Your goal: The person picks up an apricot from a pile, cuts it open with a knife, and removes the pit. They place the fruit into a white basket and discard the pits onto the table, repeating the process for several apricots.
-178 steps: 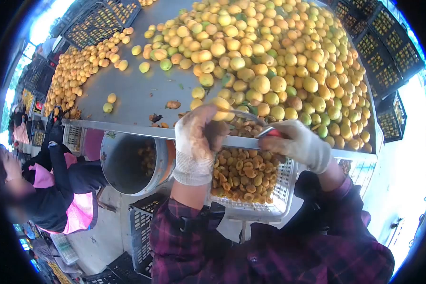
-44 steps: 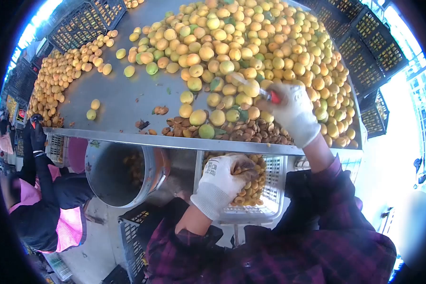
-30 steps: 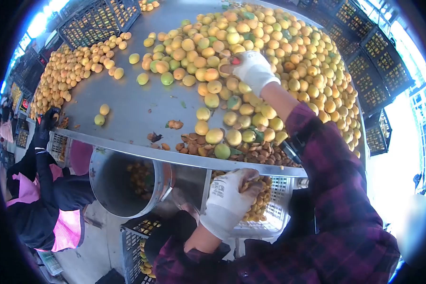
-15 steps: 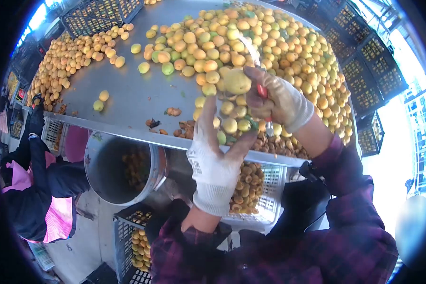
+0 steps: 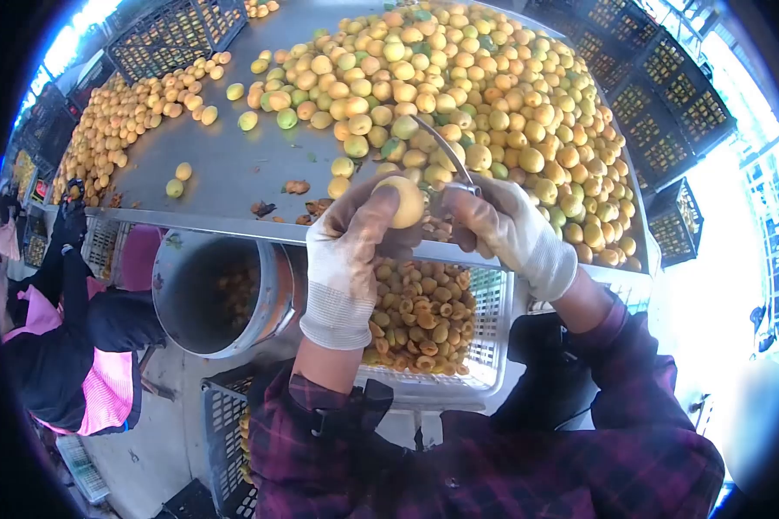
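In white gloves with dirty fingers, both my hands are over the near edge of the metal table (image 5: 225,173). A yellow fruit (image 5: 404,202) is pinched between the thumb and fingers of my left hand (image 5: 346,233). My right hand (image 5: 511,227) is closed round the handle of a knife (image 5: 446,149), whose thin curved blade points up and left, just right of the fruit and apart from it. Behind both hands lies a big heap of yellow and green fruit (image 5: 528,130).
Below the table edge stand a white basket (image 5: 493,333) of cut fruit and a metal bucket (image 5: 208,294). Black crates (image 5: 658,112) are stacked at the right; another crate (image 5: 173,35) lies at the back left. A co-worker (image 5: 78,337) sits at the left.
My left hand has moved up and left and now holds a fruit. My right hand has come lower, still with the knife. More of the white basket shows.
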A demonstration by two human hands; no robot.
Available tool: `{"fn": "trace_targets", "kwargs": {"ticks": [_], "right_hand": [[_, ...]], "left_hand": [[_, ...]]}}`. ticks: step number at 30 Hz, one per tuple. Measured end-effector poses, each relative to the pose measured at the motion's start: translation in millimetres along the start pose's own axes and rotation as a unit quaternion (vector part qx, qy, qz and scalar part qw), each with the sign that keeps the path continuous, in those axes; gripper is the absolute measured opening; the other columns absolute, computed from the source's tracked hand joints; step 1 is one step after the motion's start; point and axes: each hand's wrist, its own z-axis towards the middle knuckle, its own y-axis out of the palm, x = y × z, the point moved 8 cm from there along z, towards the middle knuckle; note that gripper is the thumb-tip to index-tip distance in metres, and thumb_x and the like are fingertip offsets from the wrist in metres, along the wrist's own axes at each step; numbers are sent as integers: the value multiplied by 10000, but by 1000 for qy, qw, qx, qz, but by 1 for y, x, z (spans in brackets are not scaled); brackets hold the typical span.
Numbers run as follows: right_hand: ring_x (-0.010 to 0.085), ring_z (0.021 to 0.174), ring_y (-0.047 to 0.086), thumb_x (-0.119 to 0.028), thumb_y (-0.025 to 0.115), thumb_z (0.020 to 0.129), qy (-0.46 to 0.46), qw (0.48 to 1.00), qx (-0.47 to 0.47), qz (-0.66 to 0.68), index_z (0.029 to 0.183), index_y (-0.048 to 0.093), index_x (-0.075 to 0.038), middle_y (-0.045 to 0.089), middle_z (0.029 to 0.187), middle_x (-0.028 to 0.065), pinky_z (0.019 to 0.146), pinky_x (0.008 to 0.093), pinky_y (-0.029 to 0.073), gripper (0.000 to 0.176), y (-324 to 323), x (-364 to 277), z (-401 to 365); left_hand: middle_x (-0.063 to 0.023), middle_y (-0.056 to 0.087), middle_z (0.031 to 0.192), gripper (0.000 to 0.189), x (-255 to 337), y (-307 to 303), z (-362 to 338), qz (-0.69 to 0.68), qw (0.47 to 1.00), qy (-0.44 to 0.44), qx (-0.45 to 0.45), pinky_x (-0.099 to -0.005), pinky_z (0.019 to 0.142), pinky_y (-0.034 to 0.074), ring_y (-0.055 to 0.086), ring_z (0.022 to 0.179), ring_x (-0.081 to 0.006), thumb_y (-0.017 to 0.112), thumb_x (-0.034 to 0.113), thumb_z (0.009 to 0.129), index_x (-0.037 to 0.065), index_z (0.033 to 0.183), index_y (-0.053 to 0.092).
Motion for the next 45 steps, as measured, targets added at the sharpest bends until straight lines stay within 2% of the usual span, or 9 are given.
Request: {"fn": "trace_targets", "kwargs": {"ticks": [3,9,17,21,23,29,36,42,45], "right_hand": [[89,604,565,-545,602,951,-9,997,-25,76,1026,664,-1,600,662,20,568,267,447,552,13,27,0],[211,749,645,-497,569,987,-17,998,-61,-23,1151,644,26,667,831,137,700,344,511,553,11,27,-9],[346,782,672,-507,580,974,-62,989,-83,-107,1135,636,-9,639,807,193,681,403,500,526,15,29,-7],[349,774,671,-517,590,964,-90,983,-69,-143,1109,631,-11,627,788,194,666,419,494,528,13,32,-6],[283,762,674,-522,574,973,-96,979,-82,-160,1280,593,-15,649,811,150,680,361,504,594,15,32,-6],[370,787,669,-529,555,981,-82,979,-104,-152,1100,624,-1,625,786,213,682,425,493,545,18,31,-7],[388,842,680,-505,543,995,-77,982,-113,-132,1119,626,8,654,840,241,688,423,503,534,26,28,-8],[394,878,686,-443,550,1012,-91,989,-60,-100,1150,620,18,672,868,252,707,431,514,486,45,33,-1],[395,887,689,-420,539,1021,-98,992,-34,-66,1170,613,28,683,897,250,730,427,523,478,44,38,3]], "left_hand": [[-82,716,970,438,-12,-2,6,-38,998,-29,-39,-281,637,515,669,765,-171,630,396,968,18,1189,641],[-72,706,1020,366,-16,1,7,-108,989,-94,-35,-276,728,569,693,826,-156,731,187,900,-1,1202,647],[-85,719,1025,470,-11,-5,5,26,994,-108,-20,-248,697,566,693,826,-130,787,50,809,-30,1246,633],[-80,728,997,473,-8,-8,5,67,992,-105,-16,-225,692,552,686,791,-114,804,53,795,-38,1231,644],[-69,728,953,457,-6,-10,6,98,992,-85,-2,-214,669,531,667,760,-94,822,38,769,-42,1190,664],[-54,717,908,431,-1,-12,3,120,989,-81,22,-208,633,493,626,713,-72,830,-6,733,-47,1136,682],[-68,720,870,436,-1,-14,1,166,985,-41,3,-227,590,515,657,682,-109,801,120,803,-45,1185,671],[-34,673,762,375,-16,-13,4,146,988,-36,32,-209,483,434,582,555,-73,744,330,899,-23,1009,678],[-11,660,832,371,-12,-8,5,175,984,-17,31,-202,619,451,560,710,-51,780,249,878,-61,1045,663]]}}
